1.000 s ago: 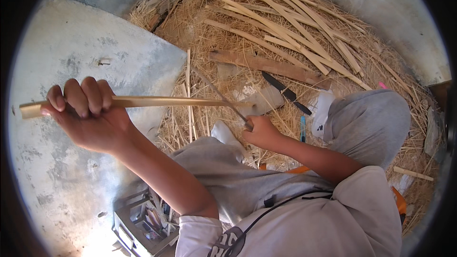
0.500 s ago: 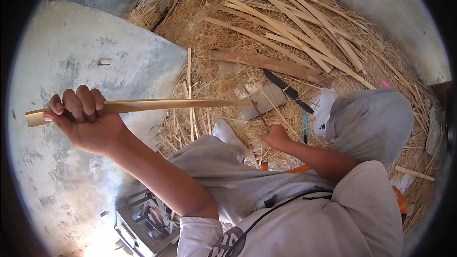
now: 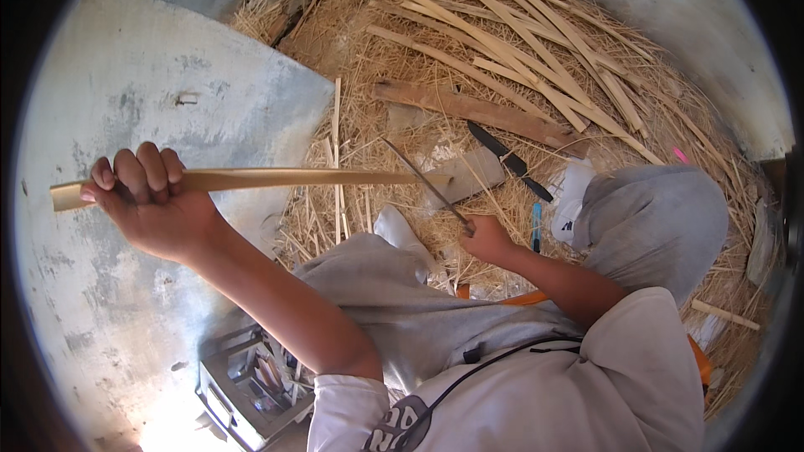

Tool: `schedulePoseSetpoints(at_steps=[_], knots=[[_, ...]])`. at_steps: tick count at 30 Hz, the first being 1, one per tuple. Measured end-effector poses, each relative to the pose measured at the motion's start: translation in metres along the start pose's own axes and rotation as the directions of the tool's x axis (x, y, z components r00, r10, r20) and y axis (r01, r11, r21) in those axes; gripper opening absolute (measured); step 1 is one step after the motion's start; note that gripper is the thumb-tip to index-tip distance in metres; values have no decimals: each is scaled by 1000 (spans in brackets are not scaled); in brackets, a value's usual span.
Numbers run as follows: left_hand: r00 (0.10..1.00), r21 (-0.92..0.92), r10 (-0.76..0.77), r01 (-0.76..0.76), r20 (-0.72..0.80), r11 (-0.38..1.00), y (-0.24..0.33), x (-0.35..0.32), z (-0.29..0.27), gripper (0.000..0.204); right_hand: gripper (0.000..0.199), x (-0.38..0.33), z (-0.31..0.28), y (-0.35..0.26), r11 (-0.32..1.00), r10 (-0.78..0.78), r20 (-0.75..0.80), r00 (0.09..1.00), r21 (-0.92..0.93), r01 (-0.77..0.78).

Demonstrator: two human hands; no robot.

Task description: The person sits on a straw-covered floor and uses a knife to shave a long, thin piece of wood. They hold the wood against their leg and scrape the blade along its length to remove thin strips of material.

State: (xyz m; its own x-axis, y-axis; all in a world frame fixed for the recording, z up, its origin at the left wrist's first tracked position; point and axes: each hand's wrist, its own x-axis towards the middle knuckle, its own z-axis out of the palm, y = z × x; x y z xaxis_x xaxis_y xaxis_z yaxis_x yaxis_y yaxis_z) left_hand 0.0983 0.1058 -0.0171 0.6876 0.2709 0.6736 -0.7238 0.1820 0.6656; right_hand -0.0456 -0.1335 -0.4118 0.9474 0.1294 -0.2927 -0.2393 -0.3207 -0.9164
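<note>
A long, pale strip of split bamboo (image 3: 310, 177) stretches across the view, and my left hand (image 3: 151, 201) is wrapped round it near its left end. Its other end reaches over a greyish block (image 3: 481, 174) on the floor. My right hand (image 3: 488, 238) grips the handle of a thin-bladed knife (image 3: 429, 186). That blade slants up to the left and crosses the strip near its right end. Beyond the right hand lie a black knife (image 3: 508, 159) and a blue box cutter (image 3: 536, 226). The right fingers are partly hidden.
Several bamboo strips (image 3: 519, 50) lie on shavings (image 3: 352, 59) at the back. A brown board (image 3: 469, 106) rests in front of them. A pale wall (image 3: 126, 84) rises at left. By my left elbow stands a grey open-sided box (image 3: 243, 398) with small items inside.
The knife blade has swung round, its tip now farther left across the strip. My left hand and its end of the strip have shifted slightly upward in the view.
</note>
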Motion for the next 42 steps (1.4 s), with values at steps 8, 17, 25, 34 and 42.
schedulePoseSetpoints(at_steps=[8, 17, 25, 34, 42], knots=[[999, -44, -22, 24, 36, 999, -1, 6, 1, 36, 26, -6, -17, 85, 886, 281, -1, 960, -385, -260], [999, -34, -24, 25, 31, 999, -1, 0, -6, 35, 24, 1, 8, 0, 979, 199, 95, 975, 26, -202], [943, 316, 119, -16, -311, 949, -4, -3, 37, 32, 30, 11, -2, 62, 924, 310, 76, 948, -261, -281], [960, 242, 95, -30, -263, 970, -4, 0, 23, 31, 35, 21, -42, 44, 828, 286, -41, 957, -491, -269], [1000, 68, 16, -14, -23, 998, 1, -1, 14, 30, 36, 31, -52, 54, 752, 139, -69, 988, -641, -151]])
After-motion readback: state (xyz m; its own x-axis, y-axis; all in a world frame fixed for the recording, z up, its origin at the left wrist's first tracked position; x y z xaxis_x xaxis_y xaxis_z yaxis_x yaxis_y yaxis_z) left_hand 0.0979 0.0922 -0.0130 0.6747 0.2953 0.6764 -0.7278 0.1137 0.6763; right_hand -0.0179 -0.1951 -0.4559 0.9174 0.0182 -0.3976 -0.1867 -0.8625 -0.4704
